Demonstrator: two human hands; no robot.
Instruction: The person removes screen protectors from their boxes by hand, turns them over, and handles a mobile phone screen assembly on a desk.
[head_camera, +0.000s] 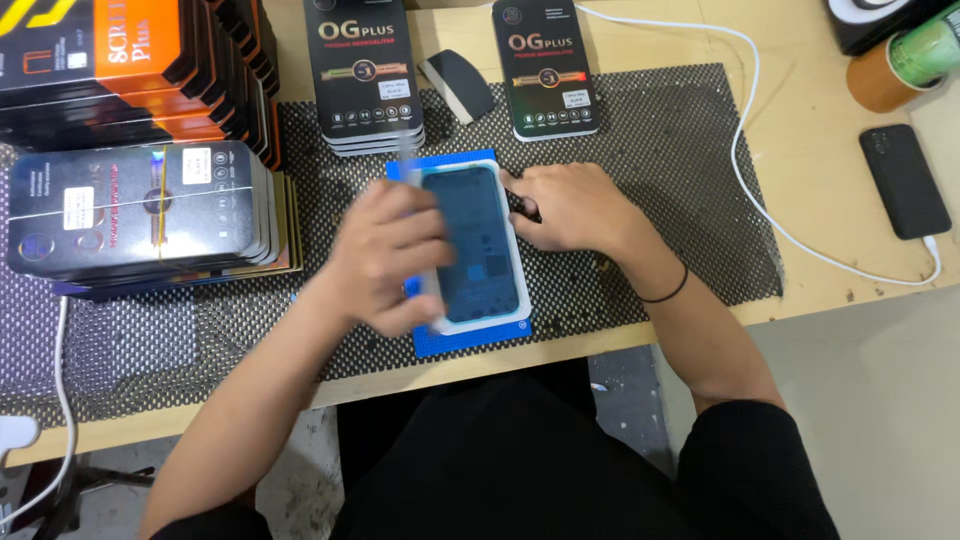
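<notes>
Both your hands on the dark-screened smartphone in its white frame (472, 250)
Your left hand (385, 262) pinches a blurred clear film strip (420, 215) over the phone's left edge; your right hand (570, 205) presses its right edge, fingers curled, grasping nothing. Phone lies on a blue rectangular mat (470, 338) atop black mesh matting (680, 180), boxes (365, 70) behind

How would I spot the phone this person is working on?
Find the dark mesh mat on the wooden table. At its middle lies a blue pad; the phone rests on it between both hands, white-rimmed, unlike the black phone at right.
</notes>
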